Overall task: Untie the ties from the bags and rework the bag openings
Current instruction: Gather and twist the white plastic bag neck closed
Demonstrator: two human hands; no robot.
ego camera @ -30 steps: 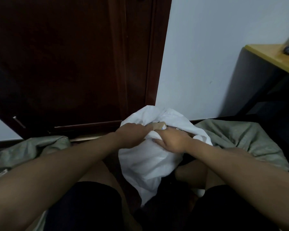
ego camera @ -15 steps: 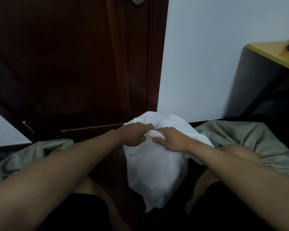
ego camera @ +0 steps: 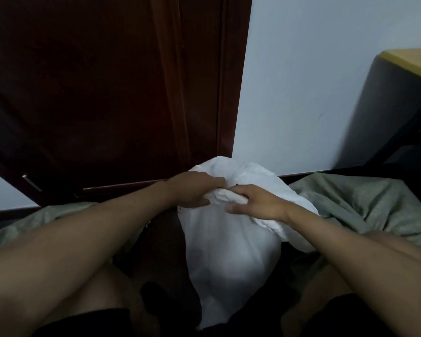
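Note:
A full white bag stands between my knees, its bunched opening at the top. My left hand grips the gathered neck of the bag from the left, fingers curled over the folds. My right hand holds the same bunched fabric from the right, its fingers wrapped round a crumpled fold. The two hands nearly touch at the neck. No tie is visible; the hands hide that spot.
Grey-green bags lie on the floor at the right and at the left. A dark wooden door and a pale wall stand behind. A yellow-topped desk is at the far right.
The beige strip seen between my hands a second ago is out of sight. Both hands have shifted on the bag's neck, and my right hand's fingers have spread over the folds.

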